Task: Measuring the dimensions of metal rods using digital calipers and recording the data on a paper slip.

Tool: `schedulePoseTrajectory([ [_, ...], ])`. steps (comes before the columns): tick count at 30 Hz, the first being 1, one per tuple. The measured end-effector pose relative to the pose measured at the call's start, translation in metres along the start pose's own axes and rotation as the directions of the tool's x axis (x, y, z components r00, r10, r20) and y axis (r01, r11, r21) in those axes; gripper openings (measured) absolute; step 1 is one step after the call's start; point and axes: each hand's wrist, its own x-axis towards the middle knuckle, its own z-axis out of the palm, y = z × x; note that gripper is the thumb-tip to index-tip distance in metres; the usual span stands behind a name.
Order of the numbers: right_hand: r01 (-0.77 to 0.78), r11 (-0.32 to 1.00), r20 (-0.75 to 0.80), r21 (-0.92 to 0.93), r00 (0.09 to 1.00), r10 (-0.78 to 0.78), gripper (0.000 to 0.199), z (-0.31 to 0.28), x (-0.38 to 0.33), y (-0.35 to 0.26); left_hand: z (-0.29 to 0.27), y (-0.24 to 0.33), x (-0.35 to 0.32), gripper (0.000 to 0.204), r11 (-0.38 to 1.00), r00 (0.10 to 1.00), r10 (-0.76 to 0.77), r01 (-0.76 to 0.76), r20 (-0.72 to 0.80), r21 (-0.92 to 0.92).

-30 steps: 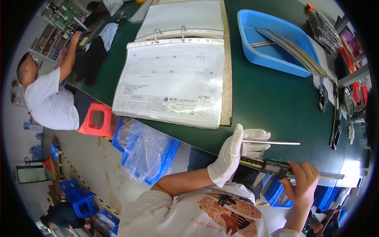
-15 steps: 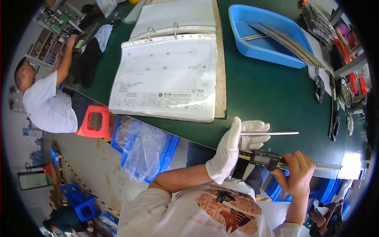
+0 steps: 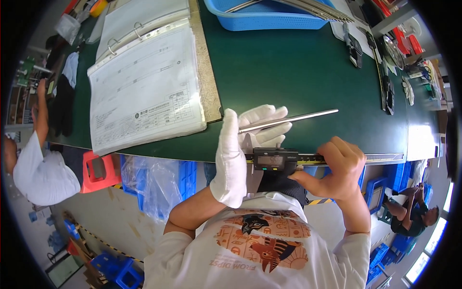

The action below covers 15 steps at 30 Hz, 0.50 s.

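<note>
Gripping thin metal rod (image 3: 288, 119), gloved left hand (image 3: 240, 149); right hand (image 3: 339, 168) clenched on digital caliper (image 3: 288, 158), off table edge (image 3: 159, 153)

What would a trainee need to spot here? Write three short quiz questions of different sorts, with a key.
1. True or false: the left hand wears a white glove.
2. What does the bare right hand hold?
A. an open binder
B. a digital caliper
C. a blue tray
3. Fill in: the left hand's fingers grip a thin metal ____ over the green table.

Key:
1. true
2. B, the digital caliper
3. rod
</note>
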Motion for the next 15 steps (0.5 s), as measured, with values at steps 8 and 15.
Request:
schedulePoseTrajectory([
  [8,-0.133,0.991,-0.051,-0.012,0.99,0.132,0.046,-0.022,-0.009,0.028,-0.017,0.012,0.021,0.067,0.971,0.984,0.179,-0.18,0.018,0.158],
  [15,-0.535,0.845,-0.167,-0.009,0.834,0.526,0.042,-0.051,-0.045,0.067,0.017,0.057,0.017,0.055,0.796,0.812,0.554,-0.452,-0.185,0.402],
])
